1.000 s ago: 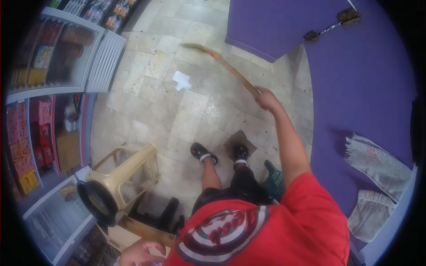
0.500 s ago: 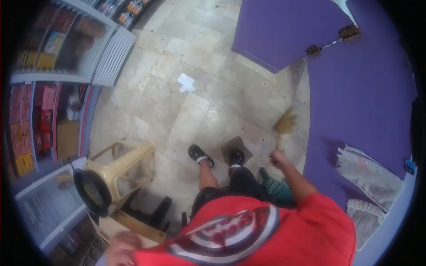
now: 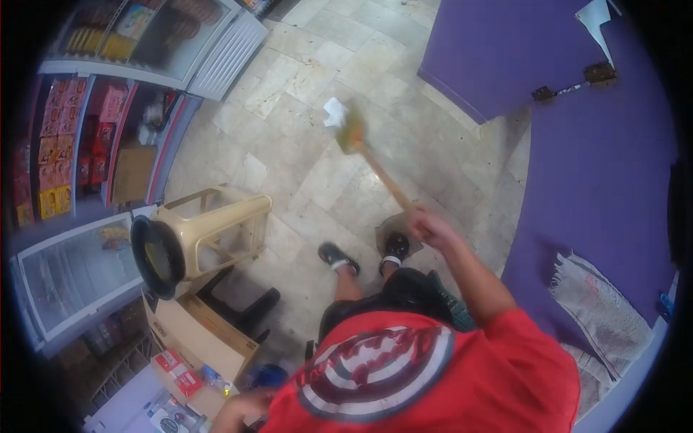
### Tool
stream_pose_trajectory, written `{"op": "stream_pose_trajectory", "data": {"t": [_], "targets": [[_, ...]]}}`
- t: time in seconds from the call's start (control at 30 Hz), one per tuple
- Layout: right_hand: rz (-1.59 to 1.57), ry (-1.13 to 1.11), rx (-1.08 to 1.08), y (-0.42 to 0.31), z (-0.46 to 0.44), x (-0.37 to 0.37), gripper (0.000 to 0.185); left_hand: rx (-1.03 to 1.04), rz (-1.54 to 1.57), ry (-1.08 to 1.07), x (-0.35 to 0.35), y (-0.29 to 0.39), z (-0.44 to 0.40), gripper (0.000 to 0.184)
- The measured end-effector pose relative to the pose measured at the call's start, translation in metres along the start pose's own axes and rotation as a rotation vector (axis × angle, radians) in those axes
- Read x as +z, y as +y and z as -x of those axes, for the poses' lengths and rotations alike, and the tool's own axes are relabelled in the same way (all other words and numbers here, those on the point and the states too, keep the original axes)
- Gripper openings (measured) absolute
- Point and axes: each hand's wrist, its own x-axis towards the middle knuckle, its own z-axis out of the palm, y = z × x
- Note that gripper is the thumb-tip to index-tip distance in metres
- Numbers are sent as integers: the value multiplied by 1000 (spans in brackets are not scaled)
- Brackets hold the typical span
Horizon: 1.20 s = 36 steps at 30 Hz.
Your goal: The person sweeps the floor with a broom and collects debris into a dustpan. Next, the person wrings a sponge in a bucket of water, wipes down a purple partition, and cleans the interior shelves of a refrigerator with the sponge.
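Observation:
In the head view, my right hand (image 3: 430, 225) is closed round the light wooden handle of a short broom (image 3: 386, 180). Its yellow-green head is smeared by motion and overlaps a white scrap of paper (image 3: 334, 112) on the tiled floor; I cannot tell whether they touch. My left hand (image 3: 249, 405) is low at the bottom edge, against my red shirt and beside a table corner with red packets (image 3: 178, 372). The fingers of that hand are mostly hidden.
A beige plastic stool (image 3: 224, 227) with a black round object (image 3: 157, 258) lies on its side at left, near an open cardboard box (image 3: 198, 335). Shelves and a fridge line the left. A purple panel (image 3: 577, 173) and grey cloth (image 3: 603, 307) stand right. A green basket (image 3: 458, 307) is by my leg.
My right hand has swung the broom forward and left, from near the purple panel to the white paper. The view has shifted, showing more of the table at lower left.

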Motion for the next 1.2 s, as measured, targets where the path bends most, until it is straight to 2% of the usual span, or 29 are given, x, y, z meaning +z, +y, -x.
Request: {"op": "stream_pose_trajectory", "data": {"t": [0.03, 0.07, 0.13, 0.17, 0.23, 0.27, 0.3, 0.33, 0.37, 0.4, 0.47, 0.53, 0.57, 0.63, 0.67, 0.77, 0.83, 0.87, 0.93, 1.03, 1.1, 1.17, 1.2], "targets": [[18, 107, 27, -9, 42, -3, 55, -44, 154, 35, 8, 3, 5, 46], [63, 211, 54, 1, 61, -37, 62, -87, 312, 69, 16, 11, 7, 45], [160, 433, 55, -6, 95, -63, 59, -128, 488, 104, 26, 5, 5, 44], [155, 516, 27, -7, 103, -80, 56, -169, 403, 110, 31, -8, 3, 45], [257, 609, -61, -19, 93, -107, 37, -224, 271, 124, 37, -29, -2, 47], [214, 557, -75, -21, 65, -144, 27, -241, 228, 131, 40, -35, -3, 47], [171, 506, -85, -15, 26, -171, 16, -248, 311, 151, 44, -34, -2, 47], [194, 535, -63, -10, -7, -169, 11, -251, 392, 169, 47, -33, -2, 46], [218, 566, -45, -11, -35, -154, 9, -251, 471, 186, 47, -36, -4, 46], [341, 585, -47, -11, -60, -106, 10, -242, 473, 187, 48, -45, -6, 46], [210, 370, -82, 35, -157, -77, 14, -87, 528, 263, 53, -67, -4, 46], [273, 386, -45, 39, -176, 24, 20, -6, 571, 297, 60, -90, -2, 46], [206, 347, -20, 44, -182, 61, 16, -31, 537, 376, 57, -107, 2, 38], [120, 276, 2, 41, -163, 99, 10, -91, 465, 526, 56, -136, 18, 22], [32, 204, 16, 41, -148, 115, 10, -86, 471, 523, 57, -145, 24, 22], [11, 97, -119, 80, -48, 94, 6, -6, 628, 762, 45, -169, 37, 7], [69, 301, -156, 130, 30, 66, 47, -11, 627, 764, 38, -200, 46, 8], [37, 355, -160, 156, 72, 54, 58, -28, 624, 773, 35, -218, 48, 8], [147, 601, -132, 216, 121, 18, 62, -51, 625, 775, 34, -249, 53, 9], [-14, 736, 28, 286, 133, -45, 30, 32, 739, 765, 29, -282, 49, 11], [-244, 713, 101, 319, 111, -78, 14, 30, 741, 757, 29, -300, 52, 12], [-388, 612, 99, 354, 68, -67, 23, 18, 744, 759, 29, -314, 53, 15], [-273, 594, 28, 368, 35, -26, 7, 14, 748, 764, 31, -318, 54, 15]]}}
